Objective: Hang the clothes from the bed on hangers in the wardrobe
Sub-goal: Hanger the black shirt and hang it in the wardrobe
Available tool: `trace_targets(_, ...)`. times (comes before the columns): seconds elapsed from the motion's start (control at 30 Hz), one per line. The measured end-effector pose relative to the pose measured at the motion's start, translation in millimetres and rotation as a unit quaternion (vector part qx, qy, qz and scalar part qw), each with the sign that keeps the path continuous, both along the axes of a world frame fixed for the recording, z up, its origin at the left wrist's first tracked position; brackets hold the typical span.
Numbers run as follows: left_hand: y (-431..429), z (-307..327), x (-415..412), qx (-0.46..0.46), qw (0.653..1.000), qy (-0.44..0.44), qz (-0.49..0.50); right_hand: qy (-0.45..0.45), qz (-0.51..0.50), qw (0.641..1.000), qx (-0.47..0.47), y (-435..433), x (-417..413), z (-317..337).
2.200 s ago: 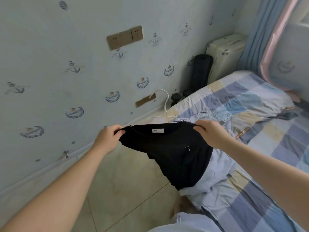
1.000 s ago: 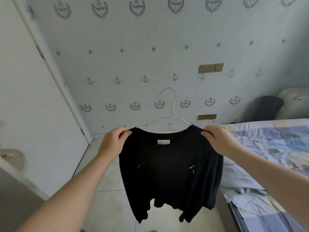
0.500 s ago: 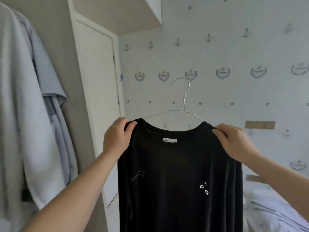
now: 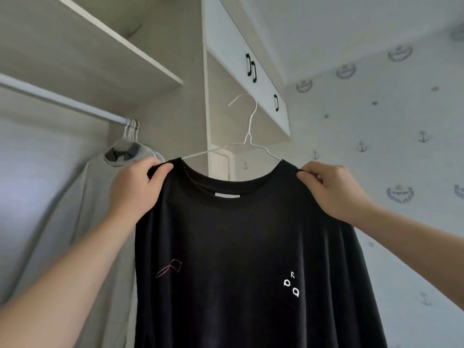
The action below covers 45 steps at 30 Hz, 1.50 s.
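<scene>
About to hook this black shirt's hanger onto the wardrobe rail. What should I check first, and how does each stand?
1. Left hand grips the black shirt at one shoulder: ok.
2. Right hand grips the other shoulder: ok.
3. White hanger rises through the collar, hook free: ok.
4. Hanger ends inside the shoulders: cannot tell, cloth hides them.
5. Bare rail left of the hanging hangers: ok.
6. Hook over rail: not ok, it is off to the right.

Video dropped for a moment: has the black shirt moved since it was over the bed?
Yes. The black shirt on its hanger has gone from the bed up to the wardrobe, its hook now right of the rail, not yet on it.
</scene>
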<state>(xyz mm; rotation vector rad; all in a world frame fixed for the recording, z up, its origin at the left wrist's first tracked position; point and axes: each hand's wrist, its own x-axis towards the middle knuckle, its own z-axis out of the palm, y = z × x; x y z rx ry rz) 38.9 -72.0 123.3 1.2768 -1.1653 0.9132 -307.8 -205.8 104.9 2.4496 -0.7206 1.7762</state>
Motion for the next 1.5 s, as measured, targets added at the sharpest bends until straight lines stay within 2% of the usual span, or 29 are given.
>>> trace_targets(0.27,49,81,103,0.034,0.995,0.039,0.083,0.013,0.058,0.998,-0.035,11,121,88)
trace_targets(0.67,92,136,272,-0.022,0.979,0.117,0.166,0.009,0.147,0.989,0.014,59,327,183)
trace_targets(0.8,87,144,312,-0.012,0.975,0.163,0.151,0.008,0.168,0.985,0.030,80,386,209)
trace_targets(1.0,87,138,357,0.032,0.976,0.185,0.113,0.008,0.188,0.981,0.045,109,459,234)
trace_targets(1.27,97,124,397,0.076,0.963,0.252,0.050,0.059,0.181,0.980,0.052,142,524,238)
trace_targets(1.5,99,112,406,0.090,0.969,0.224,0.056,0.082,0.192,0.976,0.056,138,546,229)
